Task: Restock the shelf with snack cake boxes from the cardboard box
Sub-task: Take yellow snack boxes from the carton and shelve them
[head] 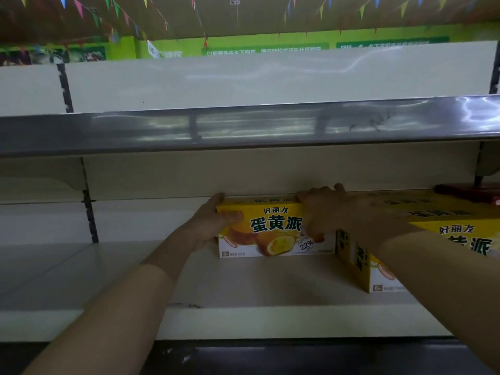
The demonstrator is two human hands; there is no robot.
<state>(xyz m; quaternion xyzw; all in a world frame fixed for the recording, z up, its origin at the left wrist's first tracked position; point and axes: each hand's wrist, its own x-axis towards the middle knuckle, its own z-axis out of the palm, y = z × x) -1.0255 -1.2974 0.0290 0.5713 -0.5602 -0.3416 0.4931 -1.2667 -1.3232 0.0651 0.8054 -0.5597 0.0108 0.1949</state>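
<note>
A yellow and white snack cake box (273, 228) stands on its long side at the back of the cream shelf (243, 282). My left hand (213, 223) grips its left end, thumb on the front face. Its right end is held by my right hand (322, 209), fingers curled over the top edge. A second, identical snack cake box (359, 261) stands just to the right, nearer the shelf's front, partly hidden behind my right forearm. The cardboard box is out of view.
A grey shelf edge (243, 128) runs across overhead, close above the boxes. A dark red object (470, 193) sits at the far right on the shelf. Bare shelf surface extends left of the boxes to a slotted upright (90, 217).
</note>
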